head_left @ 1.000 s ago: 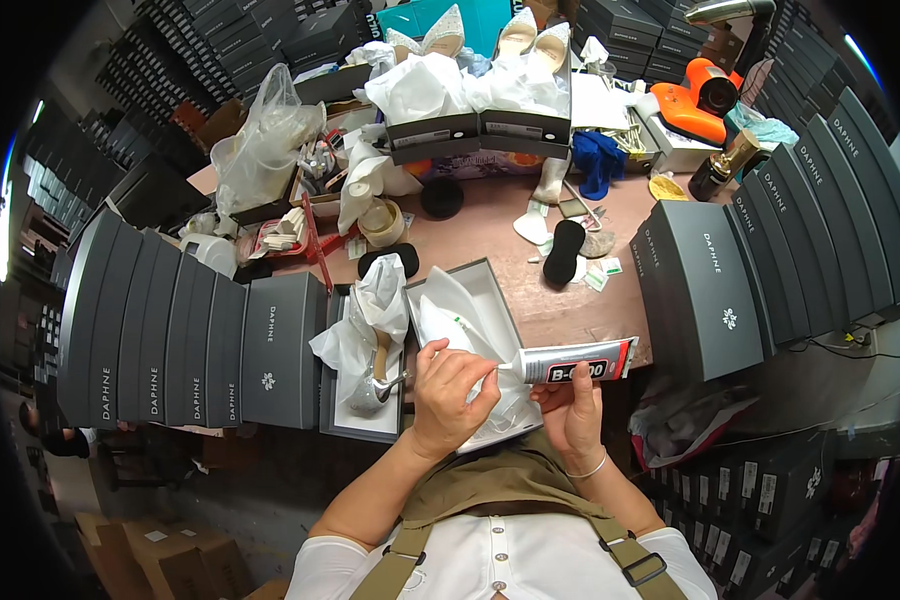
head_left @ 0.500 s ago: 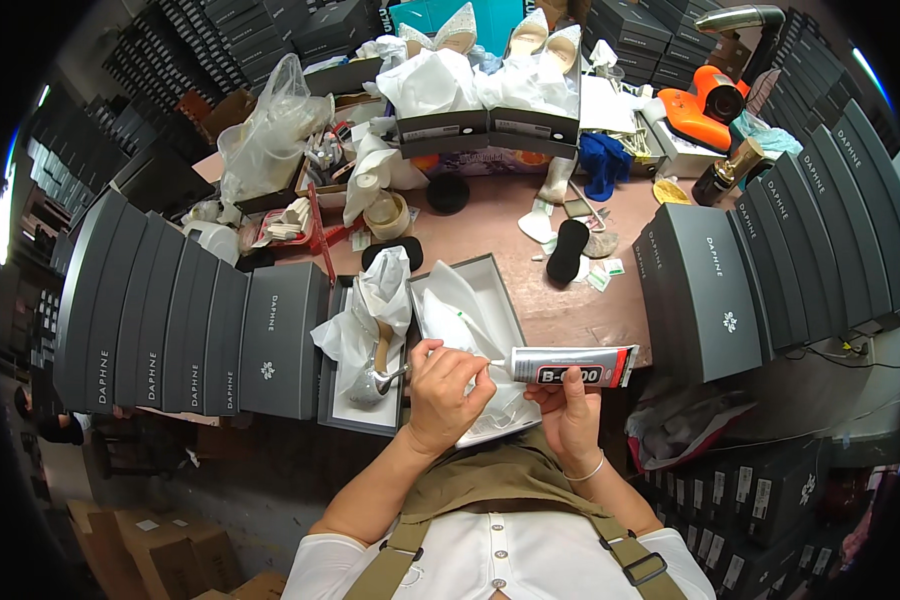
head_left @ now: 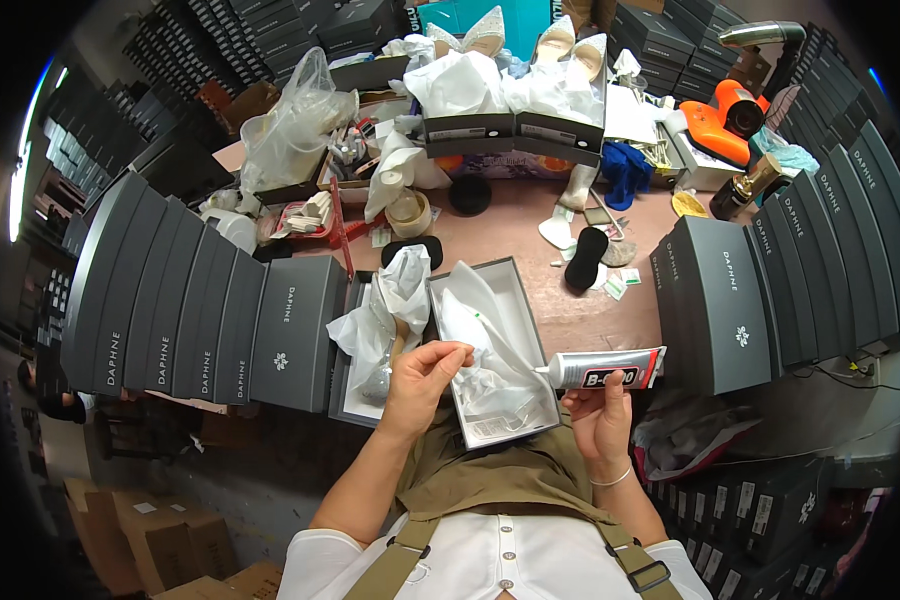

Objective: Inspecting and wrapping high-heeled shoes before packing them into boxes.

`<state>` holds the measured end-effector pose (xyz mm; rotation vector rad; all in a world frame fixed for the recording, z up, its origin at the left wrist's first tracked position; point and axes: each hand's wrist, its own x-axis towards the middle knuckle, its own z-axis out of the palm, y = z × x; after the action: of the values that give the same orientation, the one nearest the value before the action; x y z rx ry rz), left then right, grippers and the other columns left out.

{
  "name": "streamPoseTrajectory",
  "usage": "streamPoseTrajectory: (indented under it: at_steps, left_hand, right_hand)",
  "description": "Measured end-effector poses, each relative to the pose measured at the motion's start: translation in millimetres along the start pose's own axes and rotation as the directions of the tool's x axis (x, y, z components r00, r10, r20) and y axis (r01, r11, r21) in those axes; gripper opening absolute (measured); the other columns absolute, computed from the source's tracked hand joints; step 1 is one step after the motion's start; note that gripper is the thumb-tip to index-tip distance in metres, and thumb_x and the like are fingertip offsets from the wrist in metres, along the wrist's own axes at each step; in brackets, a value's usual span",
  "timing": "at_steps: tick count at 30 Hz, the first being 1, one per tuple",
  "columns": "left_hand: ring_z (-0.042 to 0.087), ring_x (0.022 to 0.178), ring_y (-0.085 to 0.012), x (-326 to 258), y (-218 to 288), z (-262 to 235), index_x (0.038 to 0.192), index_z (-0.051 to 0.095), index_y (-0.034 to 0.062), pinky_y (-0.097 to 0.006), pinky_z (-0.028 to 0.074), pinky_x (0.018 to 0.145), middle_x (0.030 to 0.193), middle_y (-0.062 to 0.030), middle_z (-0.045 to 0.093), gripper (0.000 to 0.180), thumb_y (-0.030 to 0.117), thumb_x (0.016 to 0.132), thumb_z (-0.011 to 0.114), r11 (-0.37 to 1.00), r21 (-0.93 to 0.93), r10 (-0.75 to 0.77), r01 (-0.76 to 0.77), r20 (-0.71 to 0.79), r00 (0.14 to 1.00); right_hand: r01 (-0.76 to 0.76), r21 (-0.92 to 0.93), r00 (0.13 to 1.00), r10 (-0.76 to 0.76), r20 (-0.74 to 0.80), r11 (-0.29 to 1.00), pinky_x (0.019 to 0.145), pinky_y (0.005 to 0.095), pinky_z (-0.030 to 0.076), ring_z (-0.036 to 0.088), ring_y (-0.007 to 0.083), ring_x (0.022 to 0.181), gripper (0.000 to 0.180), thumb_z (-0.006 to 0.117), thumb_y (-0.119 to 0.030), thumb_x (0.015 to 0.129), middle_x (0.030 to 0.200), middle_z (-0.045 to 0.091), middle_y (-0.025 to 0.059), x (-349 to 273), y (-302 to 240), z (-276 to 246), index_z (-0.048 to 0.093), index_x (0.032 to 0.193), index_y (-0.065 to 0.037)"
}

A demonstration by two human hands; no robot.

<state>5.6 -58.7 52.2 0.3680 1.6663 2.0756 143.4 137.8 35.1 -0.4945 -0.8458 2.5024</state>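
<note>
My right hand (head_left: 600, 415) grips a silver glue tube (head_left: 602, 369) with a red end, held level with its nozzle pointing left. My left hand (head_left: 422, 378) is raised beside the nozzle, fingertips pinched together as if on a small cap; what they hold is too small to see. Both hands hover over an open grey shoe box (head_left: 515, 290) lined with white tissue paper (head_left: 480, 345). A second open box (head_left: 354, 380) on its left holds crumpled tissue and what looks like a shoe.
Rows of dark grey shoe boxes stand to the left (head_left: 180, 300) and right (head_left: 730, 300). The pink table (head_left: 510, 225) carries black insoles (head_left: 582, 258), tape rolls (head_left: 408, 212), a plastic bag (head_left: 290, 125), an orange tool (head_left: 725, 125) and pale shoes on boxes at the back (head_left: 515, 125).
The left hand has drawn back from the tube's nozzle to the left with its fingertips pinched. The tube stays in the right hand, a little lower.
</note>
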Motion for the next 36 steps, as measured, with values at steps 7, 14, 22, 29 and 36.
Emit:
streamPoseTrajectory:
  at_steps: [7, 14, 22, 29, 36]
  left_hand:
    - [0.061, 0.089, -0.0137, -10.5, 7.6, 8.3, 0.105, 0.065, -0.0027, -0.027, 0.048, 0.084, 0.096, -0.0080, 0.066, 0.018, 0.007, 0.090, 0.060, 0.990, -0.137, -0.013, 0.020, 0.051, 0.999]
    - [0.058, 0.084, -0.0099, -17.8, 7.5, 21.4, 0.096, 0.065, -0.0001, -0.023, 0.045, 0.079, 0.090, -0.0039, 0.064, 0.013, 0.010, 0.088, 0.065, 0.994, 0.022, 0.105, -0.107, 0.091, 0.990]
    - [0.058, 0.084, -0.0088, -15.4, -13.0, 33.1, 0.094, 0.064, 0.0004, -0.024, 0.045, 0.081, 0.089, -0.0029, 0.064, 0.013, 0.012, 0.089, 0.065, 0.997, 0.071, -0.010, 0.003, 0.091, 0.996]
    - [0.050, 0.116, -0.0182, 8.5, -27.5, 77.3, 0.142, 0.028, 0.0051, -0.031, 0.036, 0.101, 0.125, -0.0110, 0.052, 0.075, 0.004, 0.081, 0.071, 0.984, -0.007, 0.176, -0.180, 0.238, 0.955]
    - [0.054, 0.110, -0.0184, 53.4, -36.0, 107.3, 0.145, 0.020, 0.0039, -0.029, 0.045, 0.092, 0.125, -0.0147, 0.052, 0.079, 0.009, 0.084, 0.069, 0.995, -0.097, 0.057, -0.026, 0.329, 0.943]
  right_hand:
    - [-0.190, 0.184, 0.974, 0.209, -0.089, 0.964, 0.063, 0.0293, 0.051, 0.058, 0.0146, 0.071, 0.038, 0.053, -0.045, 0.092, 0.079, 0.063, 0.0039, 4.6, 8.7, -1.2, 0.060, 0.095, -0.008]
    - [-0.259, 0.297, 0.953, 0.293, -0.074, 0.919, 0.061, 0.0272, 0.050, 0.057, 0.0126, 0.070, 0.038, 0.053, -0.046, 0.092, 0.080, 0.062, 0.0022, 5.3, 12.0, 2.6, 0.060, 0.095, -0.009]
    - [-0.227, 0.309, 0.961, 0.264, -0.082, 0.923, 0.062, 0.0268, 0.051, 0.057, 0.0137, 0.070, 0.039, 0.055, -0.047, 0.091, 0.081, 0.063, 0.0033, 1.2, 10.5, 3.5, 0.060, 0.095, -0.009]
    - [-0.309, 0.471, 0.942, 0.333, 0.035, 0.826, 0.064, 0.0271, 0.050, 0.057, 0.0138, 0.075, 0.038, 0.058, -0.048, 0.088, 0.086, 0.061, 0.0010, 15.4, 11.5, 5.9, 0.059, 0.099, -0.011]
    - [-0.590, 0.100, 0.751, 0.500, 0.431, 0.801, 0.058, 0.0277, 0.047, 0.058, 0.0149, 0.070, 0.050, 0.044, -0.052, 0.094, 0.094, 0.062, 0.0063, 18.3, 1.7, -23.3, 0.059, 0.105, -0.005]
